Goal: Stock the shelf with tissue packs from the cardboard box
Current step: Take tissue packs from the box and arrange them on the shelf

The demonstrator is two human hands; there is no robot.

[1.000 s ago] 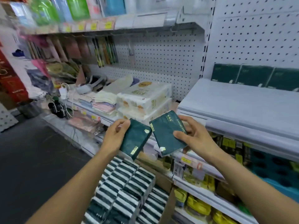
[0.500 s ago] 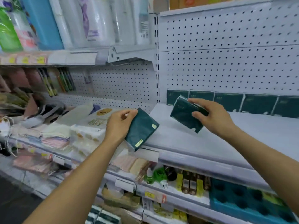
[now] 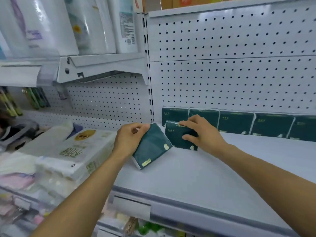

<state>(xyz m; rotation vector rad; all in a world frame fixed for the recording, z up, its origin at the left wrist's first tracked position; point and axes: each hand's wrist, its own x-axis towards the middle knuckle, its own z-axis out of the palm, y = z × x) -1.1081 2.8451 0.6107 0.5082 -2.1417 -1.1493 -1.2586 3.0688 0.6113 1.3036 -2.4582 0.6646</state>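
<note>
My left hand [image 3: 127, 139] grips a dark green tissue pack [image 3: 151, 146], tilted at the left end of the grey shelf [image 3: 196, 177]; its yellow label is unreadable. Just right, my right hand [image 3: 201, 132] clasps a second tissue pack [image 3: 177, 136] standing on the shelf, partly hidden by my fingers. Behind it, a row of 5 packs [image 3: 236, 122] lines the pegboard [image 3: 230, 79], the last cut off, print too small to read.

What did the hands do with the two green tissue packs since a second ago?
Both hands carried their packs up from above the cardboard box to the white shelf. The right hand now stands its pack upright in front of the back row of packs. The left hand brought its pack down until its lower corner is at the shelf. Neither pack was let go; the back row stayed put.
</note>
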